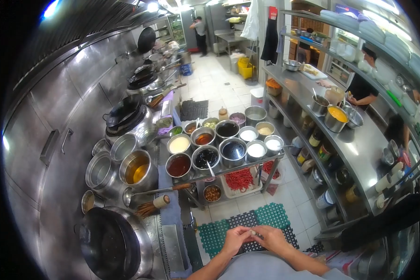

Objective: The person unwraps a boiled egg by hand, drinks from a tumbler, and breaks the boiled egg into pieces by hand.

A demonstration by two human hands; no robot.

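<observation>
My left hand point(237, 239) and my right hand point(268, 237) meet in front of my body, fingertips pinched together. Between them is a small pale thing point(253, 233), too small to name. Both hands are above the green and black floor mat point(269, 215), apart from any work surface. Beyond them stands a metal cart point(219, 173) carrying several steel pots of sauces and powders, among them a pot of dark sauce with a spoon point(206, 157). On its lower shelf lies a white tray point(228, 192) of red chillies, beside a bowl of brown pieces point(212, 193).
At the left runs a wok range with a black wok point(108, 245), a pot of amber oil point(136, 171), a ladle point(128, 196) and a bamboo brush point(155, 205). A steel counter point(333, 140) with shelves stands right. A person point(364, 86) works behind it; another point(200, 35) stands far back.
</observation>
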